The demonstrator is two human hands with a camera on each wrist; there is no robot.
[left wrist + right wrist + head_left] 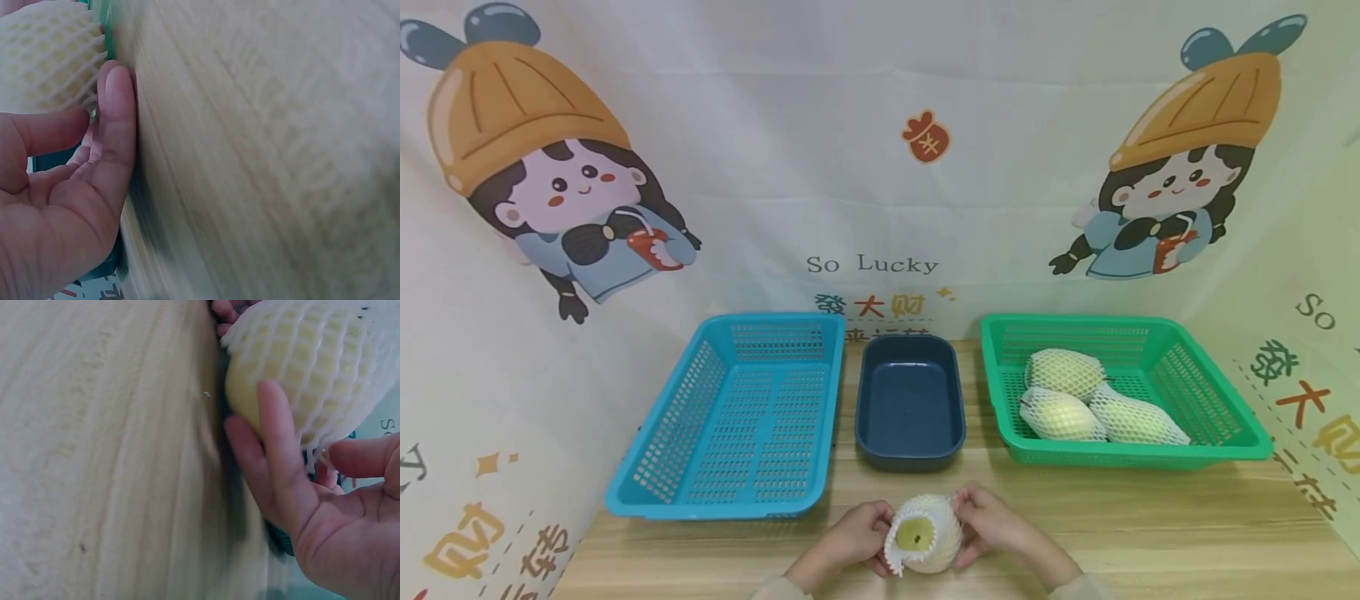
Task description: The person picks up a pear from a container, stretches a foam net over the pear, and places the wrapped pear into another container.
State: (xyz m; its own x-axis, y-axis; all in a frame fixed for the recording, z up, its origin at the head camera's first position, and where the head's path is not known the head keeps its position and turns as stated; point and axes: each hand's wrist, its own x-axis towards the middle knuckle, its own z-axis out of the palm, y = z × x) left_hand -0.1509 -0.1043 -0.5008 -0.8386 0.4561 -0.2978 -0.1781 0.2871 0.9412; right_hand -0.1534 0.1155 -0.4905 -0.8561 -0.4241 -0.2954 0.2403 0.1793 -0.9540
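A yellow-green pear (912, 535) sits low over the front of the table in a white foam net (946, 542). Its bare end, with a dark spot in the middle, faces out of the net's opening. On its left side my left hand (861, 537) pinches the net's edge between thumb and fingers. My right hand (1000, 527) is at the other side. In the right wrist view its thumb (359, 456) and fingers hold the net's lower end, while two fingers lie along the fruit.
Behind the hands stands a dark blue tub (910, 460). A blue basket (722, 510) with slotted sides is to its left. At the right, a green basket (1135, 454) holds several netted pears (1063, 417). A printed white cloth (760, 167) hangs behind the wooden table (1150, 533).
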